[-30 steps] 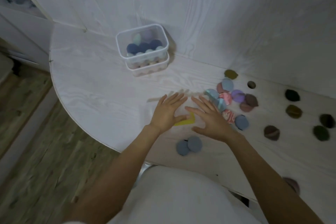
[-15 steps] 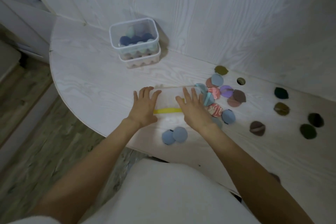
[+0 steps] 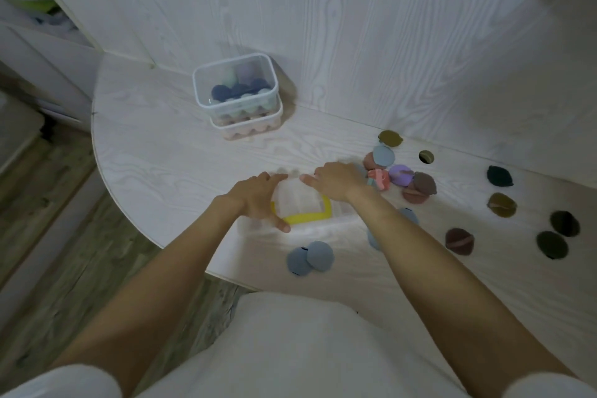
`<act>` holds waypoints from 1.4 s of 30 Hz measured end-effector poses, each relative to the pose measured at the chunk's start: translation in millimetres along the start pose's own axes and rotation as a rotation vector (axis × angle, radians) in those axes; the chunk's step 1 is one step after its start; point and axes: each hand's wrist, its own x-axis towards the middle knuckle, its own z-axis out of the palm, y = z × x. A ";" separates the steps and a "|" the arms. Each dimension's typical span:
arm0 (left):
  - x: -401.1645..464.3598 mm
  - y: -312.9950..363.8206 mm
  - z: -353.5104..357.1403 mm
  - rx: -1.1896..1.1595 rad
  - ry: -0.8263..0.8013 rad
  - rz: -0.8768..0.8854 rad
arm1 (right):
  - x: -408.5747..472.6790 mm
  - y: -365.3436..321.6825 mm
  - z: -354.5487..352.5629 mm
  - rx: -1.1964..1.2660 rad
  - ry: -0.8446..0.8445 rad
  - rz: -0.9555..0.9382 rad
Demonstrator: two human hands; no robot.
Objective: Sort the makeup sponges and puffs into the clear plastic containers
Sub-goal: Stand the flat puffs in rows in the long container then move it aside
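Hands (image 3: 298,191) grip a clear lid (image 3: 300,203), puffs (image 3: 400,176) crowding its right.

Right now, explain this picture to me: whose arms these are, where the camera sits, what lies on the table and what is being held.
There is no machine here. A person wears the camera on their head, so the one view looks down their own arms. The left hand and right hand grasp a clear plastic container with a yellow rim from either side on the white table. Two stacked clear containers, already holding sponges, stand by the wall. Loose round puffs lie to the right, some dark ones further off, and two blue puffs lie near the table's edge.
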 end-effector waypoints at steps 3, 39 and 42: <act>3.2 0.1 -3.5 0.008 -0.036 0.027 | 5.2 4.1 -3.6 0.044 -0.020 -0.004; 25.2 -11.8 -4.6 -0.026 0.457 0.005 | -29.0 22.8 24.7 1.649 0.260 0.479; 22.6 5.5 19.8 0.145 0.395 -0.032 | -19.8 19.1 18.9 1.712 0.268 0.377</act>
